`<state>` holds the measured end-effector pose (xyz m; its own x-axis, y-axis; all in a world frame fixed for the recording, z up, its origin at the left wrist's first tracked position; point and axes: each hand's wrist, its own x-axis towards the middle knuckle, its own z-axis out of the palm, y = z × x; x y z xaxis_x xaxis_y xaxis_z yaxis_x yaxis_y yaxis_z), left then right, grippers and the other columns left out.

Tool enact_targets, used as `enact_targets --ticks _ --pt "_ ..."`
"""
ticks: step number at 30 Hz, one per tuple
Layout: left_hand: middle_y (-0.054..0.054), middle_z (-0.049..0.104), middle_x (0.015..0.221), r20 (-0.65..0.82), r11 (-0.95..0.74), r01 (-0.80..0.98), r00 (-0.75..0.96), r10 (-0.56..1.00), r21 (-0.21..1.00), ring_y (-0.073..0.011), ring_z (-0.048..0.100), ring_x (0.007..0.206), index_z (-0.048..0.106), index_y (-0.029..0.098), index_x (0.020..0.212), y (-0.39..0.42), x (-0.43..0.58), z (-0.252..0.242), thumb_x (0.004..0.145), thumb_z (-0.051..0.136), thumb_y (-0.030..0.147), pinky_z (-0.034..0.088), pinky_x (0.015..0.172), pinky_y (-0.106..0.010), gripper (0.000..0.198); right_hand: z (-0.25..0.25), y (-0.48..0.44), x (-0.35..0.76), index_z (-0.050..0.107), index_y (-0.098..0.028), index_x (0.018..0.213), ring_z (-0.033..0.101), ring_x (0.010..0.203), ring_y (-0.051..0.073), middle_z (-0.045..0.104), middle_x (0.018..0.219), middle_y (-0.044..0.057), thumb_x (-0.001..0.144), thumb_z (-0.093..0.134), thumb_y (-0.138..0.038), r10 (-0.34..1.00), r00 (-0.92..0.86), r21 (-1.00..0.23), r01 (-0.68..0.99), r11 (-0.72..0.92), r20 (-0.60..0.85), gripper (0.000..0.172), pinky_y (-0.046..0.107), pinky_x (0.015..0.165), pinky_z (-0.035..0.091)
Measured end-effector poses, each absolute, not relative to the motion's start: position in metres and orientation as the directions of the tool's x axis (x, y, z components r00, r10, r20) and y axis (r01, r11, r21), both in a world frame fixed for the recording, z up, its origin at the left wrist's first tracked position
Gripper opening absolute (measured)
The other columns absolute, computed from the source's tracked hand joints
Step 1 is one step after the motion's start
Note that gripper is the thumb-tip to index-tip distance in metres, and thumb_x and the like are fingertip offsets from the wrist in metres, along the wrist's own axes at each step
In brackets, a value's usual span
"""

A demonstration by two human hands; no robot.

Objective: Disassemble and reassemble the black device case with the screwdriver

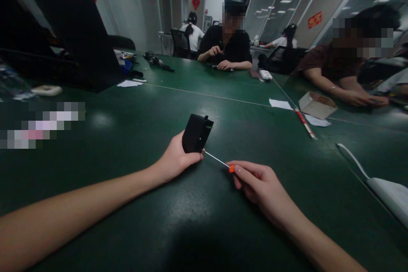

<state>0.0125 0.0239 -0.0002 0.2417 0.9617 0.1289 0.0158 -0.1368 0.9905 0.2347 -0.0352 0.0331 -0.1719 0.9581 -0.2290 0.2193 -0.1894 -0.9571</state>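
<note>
On dark green table (127, 144), left hand (174, 159) grips matte black box (196, 133); right hand (259, 185) pinches orange-handled screwdriver (219, 161).

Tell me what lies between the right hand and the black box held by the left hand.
In the head view, only the thin metal shaft of the orange-handled screwdriver spans from the right hand to the black box; beneath it, bare green table.

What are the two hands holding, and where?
Left hand holds the black box by its lower end; right hand holds the screwdriver by its orange handle.
</note>
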Motion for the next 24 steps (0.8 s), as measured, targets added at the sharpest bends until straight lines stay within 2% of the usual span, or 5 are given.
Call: enact_targets --ticks 6,10,13,19,24 --pt "-0.003 0.069 0.086 0.129 -0.142 0.045 0.231 0.964 0.989 -0.0201 0.064 0.081 0.06 0.015 0.094 0.023 0.013 0.0 0.067 0.074 0.014 0.048 0.074 -0.031 0.031 0.031 -0.038 0.234 0.073 -0.016 0.105 0.046 0.046 0.01 0.059 0.063 -0.001 0.09 0.056 -0.042 0.982 -0.155 -0.924 0.381 -0.043 -0.109 0.034 0.023 0.042 0.034" --pt "-0.003 0.069 0.087 0.132 -0.149 0.06 0.23 0.964 0.987 -0.0213 0.065 0.082 0.06 0.016 0.096 0.023 0.013 0.001 0.067 0.073 0.014 0.048 0.076 -0.033 0.032 0.03 -0.043 0.235 0.074 -0.02 0.102 0.068 0.081 0.021 0.074 0.093 0.007 0.093 0.054 -0.032 0.938 -0.248 -0.695 0.63 0.347 0.243 0.024 0.033 0.075 0.053" --pt "-0.003 0.069 0.085 0.144 -0.162 0.065 0.221 0.965 0.985 -0.0215 0.064 0.081 0.061 0.016 0.095 0.023 0.014 0.0 0.066 0.073 0.013 0.048 0.074 -0.032 0.031 0.027 -0.046 0.237 0.07 -0.017 0.11 0.068 0.078 0.02 0.073 0.091 0.009 0.095 0.052 -0.025 0.855 -0.362 -0.525 0.678 0.515 0.371 0.025 0.033 0.072 0.054" --pt "-0.003 0.069 0.085 0.169 -0.189 0.069 0.226 0.959 0.98 -0.0211 0.064 0.081 0.061 0.016 0.092 0.024 0.014 -0.001 0.066 0.072 0.013 0.047 0.074 -0.032 0.028 0.02 -0.047 0.24 0.068 -0.013 0.112 0.063 0.072 0.016 0.065 0.089 0.009 0.096 0.05 -0.018 0.772 -0.459 -0.363 0.695 0.62 0.44 0.025 0.028 0.065 0.052" --pt "-0.003 0.068 0.084 0.164 -0.184 0.071 0.225 0.961 0.98 -0.0205 0.063 0.079 0.059 0.016 0.092 0.023 0.015 0.002 0.066 0.072 0.013 0.047 0.073 -0.032 0.029 0.019 -0.044 0.238 0.068 -0.015 0.112 0.066 0.077 0.018 0.067 0.093 0.01 0.095 0.052 -0.022 0.808 -0.434 -0.403 0.709 0.579 0.397 0.024 0.029 0.069 0.054"
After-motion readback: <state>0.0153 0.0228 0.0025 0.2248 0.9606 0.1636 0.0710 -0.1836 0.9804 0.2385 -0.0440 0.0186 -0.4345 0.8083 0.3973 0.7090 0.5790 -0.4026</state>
